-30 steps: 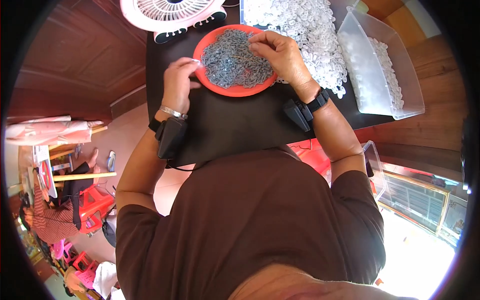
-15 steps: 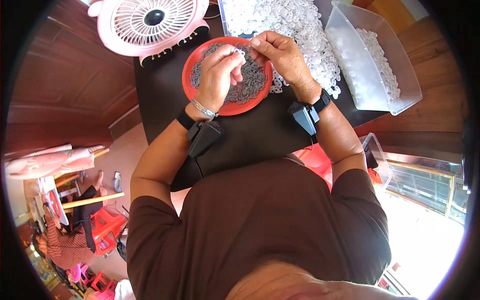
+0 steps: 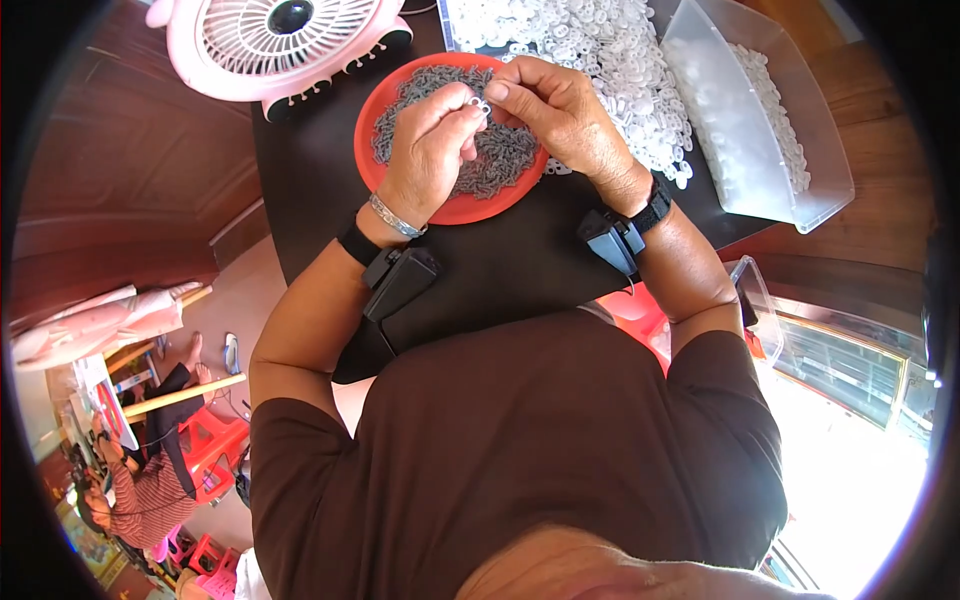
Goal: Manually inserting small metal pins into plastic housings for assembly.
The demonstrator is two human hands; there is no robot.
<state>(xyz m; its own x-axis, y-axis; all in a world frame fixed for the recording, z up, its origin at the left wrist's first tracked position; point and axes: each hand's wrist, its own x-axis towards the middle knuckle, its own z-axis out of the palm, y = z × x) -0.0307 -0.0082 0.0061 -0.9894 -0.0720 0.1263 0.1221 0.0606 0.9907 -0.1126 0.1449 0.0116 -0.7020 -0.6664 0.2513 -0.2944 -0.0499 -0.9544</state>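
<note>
The left hand [image 3: 432, 152] was above the round red-orange dish [image 3: 480, 210], and its thumb and index finger grasped one small white piece with two holes [image 3: 480, 106]. This piece was over the dish, just between the two hands. The right hand [image 3: 562, 112] was close by it, on the right side of the dish. Its thumb and index finger were bent toward each other near the white piece, but I cannot tell whether they held something thin between them.

In the dish lay a heap of small grey screw-like pieces [image 3: 505, 160], partly hidden under the left hand. The dish stood on a black table [image 3: 500, 265]. To the right of it, a large pile of white oval pieces [image 3: 640, 110] was spread on the table, and beside this pile was a translucent plastic bin [image 3: 826, 198] with more white pieces inside. A pink fan [image 3: 290, 45] stood at the upper left. On the left wrist there were a silver-coloured bracelet [image 3: 397, 217] and a black strapped device [image 3: 402, 283].
</note>
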